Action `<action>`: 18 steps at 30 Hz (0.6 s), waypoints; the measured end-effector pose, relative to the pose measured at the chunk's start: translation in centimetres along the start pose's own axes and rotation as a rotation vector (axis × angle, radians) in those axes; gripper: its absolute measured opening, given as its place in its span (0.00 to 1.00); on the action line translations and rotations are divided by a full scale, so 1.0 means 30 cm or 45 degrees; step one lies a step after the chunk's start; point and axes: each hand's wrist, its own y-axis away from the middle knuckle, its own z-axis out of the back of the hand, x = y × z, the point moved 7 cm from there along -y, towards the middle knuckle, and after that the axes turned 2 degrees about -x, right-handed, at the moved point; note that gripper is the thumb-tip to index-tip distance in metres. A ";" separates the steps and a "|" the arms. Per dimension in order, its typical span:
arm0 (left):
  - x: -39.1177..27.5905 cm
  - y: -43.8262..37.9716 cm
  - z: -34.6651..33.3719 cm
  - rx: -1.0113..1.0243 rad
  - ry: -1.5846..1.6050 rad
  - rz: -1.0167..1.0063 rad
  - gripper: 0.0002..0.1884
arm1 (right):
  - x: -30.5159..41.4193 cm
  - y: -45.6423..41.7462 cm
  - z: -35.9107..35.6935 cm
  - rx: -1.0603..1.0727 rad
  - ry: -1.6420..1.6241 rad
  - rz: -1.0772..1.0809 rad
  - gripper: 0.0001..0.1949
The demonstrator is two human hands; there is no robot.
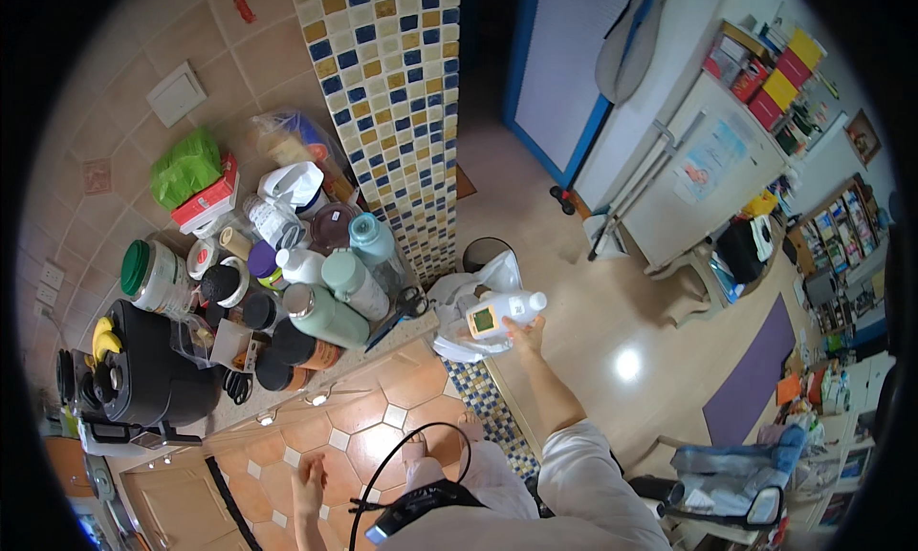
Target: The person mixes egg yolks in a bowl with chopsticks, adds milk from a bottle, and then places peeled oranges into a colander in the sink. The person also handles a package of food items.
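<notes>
My right hand [527,334] grips a white plastic bottle [505,316] with a white cap and a green-and-yellow label. The bottle is tilted nearly on its side, its cap pointing right. Behind and partly under it in view is a white plastic bag [453,307]; whether the two touch I cannot tell. Over the tiled floor at lower left hangs my left hand [310,479], loosely curled, with nothing seen in it. Closest to the bag on the counter [423,329] are dark-handled scissors [410,304] and a pale green bottle [326,316].
Jars, bottles and a black appliance [165,364] crowd the counter. A mosaic-tiled pillar [394,85] rises at its end. Behind the bag stands a dark round bin [488,248]. A white refrigerator [706,171], a purple mat [753,379] and a chair [731,472] lie to the right.
</notes>
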 end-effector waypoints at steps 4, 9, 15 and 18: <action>0.182 0.071 0.005 -0.073 0.069 0.184 0.12 | -0.226 -0.144 -0.048 -0.098 0.339 0.251 0.40; 0.326 0.168 -0.008 -0.213 0.102 0.380 0.11 | -0.388 -0.091 -0.229 0.310 0.079 -0.591 0.40; 0.319 0.150 -0.085 -0.179 0.081 0.435 0.11 | -0.460 -0.160 -0.160 0.063 0.085 -0.587 0.38; 0.348 0.203 -0.097 -0.220 0.208 0.474 0.12 | -0.467 -0.170 -0.180 -0.095 0.165 -0.663 0.37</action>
